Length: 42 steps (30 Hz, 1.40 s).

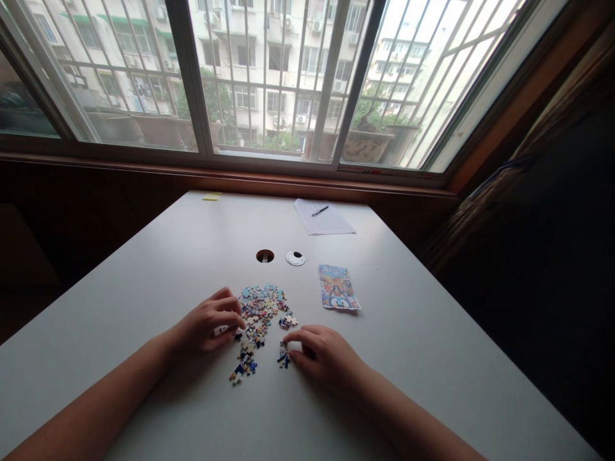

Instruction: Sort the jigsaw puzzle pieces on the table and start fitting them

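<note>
A loose pile of small, many-coloured jigsaw puzzle pieces (259, 310) is spread over the middle of the white table. My left hand (216, 320) hovers at the pile's left edge, its fingers bent and apart; a few pale pieces show beneath them. On the right, my right hand (324, 352) has its index fingertip and thumb at a small cluster of puzzle pieces (283, 355), dark blue and pale. Its other fingers are curled under. Another little group of pieces (288, 321) lies just above that cluster. The undersides of both hands are hidden.
A colourful picture sheet (338, 287) lies right of the pile. Behind it are a round cable hole (265, 256), its loose white cover (295, 258), and paper (331, 224) with a pen (320, 210). Yellow notes (212, 196) sit at the far edge, below a barred window (269, 83).
</note>
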Each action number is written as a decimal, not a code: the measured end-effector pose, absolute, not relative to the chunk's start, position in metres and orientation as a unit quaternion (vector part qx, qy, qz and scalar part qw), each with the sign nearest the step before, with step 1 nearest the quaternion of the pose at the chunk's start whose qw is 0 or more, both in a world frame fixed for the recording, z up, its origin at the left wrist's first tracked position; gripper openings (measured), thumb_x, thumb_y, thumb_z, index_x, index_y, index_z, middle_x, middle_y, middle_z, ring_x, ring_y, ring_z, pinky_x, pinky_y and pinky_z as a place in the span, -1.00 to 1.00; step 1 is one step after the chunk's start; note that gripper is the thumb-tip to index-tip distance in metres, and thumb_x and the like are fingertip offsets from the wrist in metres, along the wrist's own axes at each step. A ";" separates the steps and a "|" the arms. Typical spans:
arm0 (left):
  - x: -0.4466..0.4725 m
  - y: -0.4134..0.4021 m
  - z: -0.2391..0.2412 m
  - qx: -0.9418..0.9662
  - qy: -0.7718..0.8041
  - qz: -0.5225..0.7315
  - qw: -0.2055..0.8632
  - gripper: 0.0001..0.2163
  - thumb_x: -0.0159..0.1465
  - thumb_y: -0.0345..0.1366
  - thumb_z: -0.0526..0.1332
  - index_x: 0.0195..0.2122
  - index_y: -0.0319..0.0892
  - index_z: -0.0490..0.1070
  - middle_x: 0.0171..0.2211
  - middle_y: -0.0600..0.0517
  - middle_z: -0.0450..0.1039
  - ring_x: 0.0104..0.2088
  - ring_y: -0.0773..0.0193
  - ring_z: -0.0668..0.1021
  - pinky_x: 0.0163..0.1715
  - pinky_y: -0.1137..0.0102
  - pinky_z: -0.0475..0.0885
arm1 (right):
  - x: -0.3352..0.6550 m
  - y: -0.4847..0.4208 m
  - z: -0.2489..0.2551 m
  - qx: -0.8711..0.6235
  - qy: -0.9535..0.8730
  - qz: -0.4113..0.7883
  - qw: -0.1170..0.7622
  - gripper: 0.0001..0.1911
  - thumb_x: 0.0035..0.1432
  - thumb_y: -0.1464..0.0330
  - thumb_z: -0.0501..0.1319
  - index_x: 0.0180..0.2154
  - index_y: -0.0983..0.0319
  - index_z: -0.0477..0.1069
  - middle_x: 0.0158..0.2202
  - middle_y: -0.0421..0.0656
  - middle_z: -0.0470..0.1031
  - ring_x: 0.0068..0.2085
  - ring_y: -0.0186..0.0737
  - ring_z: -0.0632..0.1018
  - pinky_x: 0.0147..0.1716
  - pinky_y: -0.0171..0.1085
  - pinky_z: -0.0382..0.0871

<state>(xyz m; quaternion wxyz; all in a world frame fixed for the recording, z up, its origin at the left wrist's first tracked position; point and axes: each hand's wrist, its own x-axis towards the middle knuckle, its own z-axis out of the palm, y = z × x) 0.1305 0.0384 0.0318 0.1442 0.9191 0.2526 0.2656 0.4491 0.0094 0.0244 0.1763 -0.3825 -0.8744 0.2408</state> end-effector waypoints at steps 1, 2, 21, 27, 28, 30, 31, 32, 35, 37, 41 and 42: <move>0.131 0.039 0.032 0.919 0.253 0.266 0.144 -0.83 0.28 -0.47 0.18 -0.17 -0.12 0.51 -0.27 -0.08 0.44 -0.21 0.15 0.37 -0.21 0.27 0.35 | 0.449 0.009 0.025 -0.383 -0.874 0.241 0.176 -0.73 0.23 0.37 0.23 -0.04 0.07 0.54 -0.33 -0.21 0.56 -0.33 -0.26 0.51 -0.24 -0.33 0.29; 0.131 0.039 0.032 0.919 0.254 0.266 0.144 -0.83 0.29 -0.47 0.18 -0.17 -0.12 0.51 -0.27 -0.08 0.44 -0.21 0.15 0.37 -0.21 0.27 0.35 | 0.449 0.009 0.025 -0.383 -0.874 0.242 0.176 -0.73 0.23 0.37 0.23 -0.03 0.07 0.54 -0.32 -0.21 0.56 -0.33 -0.26 0.51 -0.24 -0.33 0.29; 0.131 0.038 0.034 0.919 0.258 0.262 0.145 -0.87 0.32 -0.42 0.18 -0.18 -0.13 0.51 -0.27 -0.09 0.45 -0.21 0.15 0.39 -0.21 0.28 0.36 | 0.449 0.009 0.027 -0.384 -0.873 0.242 0.177 -0.73 0.24 0.36 0.23 -0.03 0.07 0.54 -0.29 -0.18 0.59 -0.32 -0.25 0.52 -0.24 -0.32 0.32; 0.130 0.039 0.033 0.920 0.255 0.262 0.144 -0.87 0.32 -0.42 0.19 -0.18 -0.12 0.51 -0.27 -0.08 0.44 -0.21 0.15 0.39 -0.21 0.28 0.36 | 0.449 0.009 0.026 -0.381 -0.874 0.242 0.180 -0.73 0.23 0.37 0.23 -0.03 0.08 0.54 -0.30 -0.18 0.58 -0.32 -0.25 0.52 -0.24 -0.32 0.32; 0.130 0.039 0.033 0.920 0.255 0.261 0.145 -0.87 0.32 -0.42 0.19 -0.18 -0.12 0.51 -0.27 -0.08 0.44 -0.21 0.15 0.39 -0.21 0.28 0.36 | 0.449 0.009 0.026 -0.381 -0.874 0.242 0.181 -0.73 0.24 0.37 0.23 -0.03 0.08 0.54 -0.30 -0.19 0.58 -0.33 -0.25 0.52 -0.24 -0.32 0.31; 0.130 0.039 0.033 0.920 0.254 0.261 0.146 -0.86 0.32 -0.42 0.18 -0.18 -0.12 0.51 -0.27 -0.09 0.44 -0.21 0.15 0.38 -0.21 0.28 0.36 | 0.449 0.009 0.025 -0.382 -0.874 0.242 0.181 -0.73 0.24 0.36 0.23 -0.04 0.08 0.54 -0.31 -0.19 0.57 -0.33 -0.25 0.52 -0.24 -0.32 0.31; 0.130 0.039 0.034 0.919 0.256 0.261 0.148 -0.86 0.32 -0.43 0.18 -0.18 -0.12 0.51 -0.27 -0.09 0.44 -0.20 0.15 0.38 -0.21 0.28 0.36 | 0.449 0.009 0.026 -0.381 -0.874 0.242 0.181 -0.73 0.24 0.36 0.23 -0.04 0.08 0.54 -0.31 -0.19 0.57 -0.33 -0.25 0.51 -0.24 -0.32 0.31; 0.130 0.039 0.034 0.919 0.255 0.262 0.148 -0.86 0.32 -0.43 0.18 -0.18 -0.13 0.51 -0.27 -0.09 0.44 -0.20 0.15 0.38 -0.21 0.27 0.36 | 0.449 0.009 0.026 -0.381 -0.874 0.242 0.181 -0.73 0.24 0.36 0.23 -0.03 0.08 0.54 -0.31 -0.20 0.57 -0.33 -0.26 0.51 -0.25 -0.32 0.31; 0.131 0.039 0.034 0.919 0.255 0.262 0.148 -0.86 0.32 -0.43 0.18 -0.18 -0.13 0.51 -0.27 -0.09 0.44 -0.21 0.15 0.38 -0.21 0.28 0.36 | 0.449 0.010 0.026 -0.381 -0.874 0.241 0.182 -0.73 0.24 0.37 0.23 -0.03 0.08 0.54 -0.32 -0.19 0.57 -0.33 -0.26 0.52 -0.25 -0.33 0.31; 0.130 0.038 0.034 0.920 0.255 0.261 0.146 -0.86 0.32 -0.43 0.18 -0.18 -0.13 0.51 -0.27 -0.09 0.45 -0.21 0.15 0.38 -0.22 0.28 0.36 | 0.448 0.009 0.027 -0.381 -0.874 0.241 0.181 -0.73 0.24 0.37 0.23 -0.03 0.08 0.55 -0.31 -0.19 0.58 -0.33 -0.26 0.52 -0.25 -0.33 0.32; 0.130 0.038 0.034 0.919 0.259 0.259 0.144 -0.86 0.33 -0.42 0.18 -0.18 -0.13 0.51 -0.27 -0.10 0.45 -0.21 0.15 0.39 -0.21 0.28 0.36 | 0.448 0.009 0.027 -0.380 -0.874 0.242 0.184 -0.73 0.24 0.37 0.23 -0.04 0.08 0.55 -0.30 -0.19 0.58 -0.33 -0.26 0.52 -0.24 -0.33 0.33; 0.130 0.038 0.034 0.919 0.259 0.259 0.144 -0.87 0.33 -0.41 0.18 -0.18 -0.13 0.51 -0.27 -0.10 0.45 -0.21 0.15 0.39 -0.21 0.28 0.37 | 0.448 0.009 0.027 -0.380 -0.874 0.240 0.185 -0.74 0.24 0.37 0.23 -0.04 0.08 0.55 -0.30 -0.19 0.58 -0.33 -0.26 0.52 -0.24 -0.33 0.33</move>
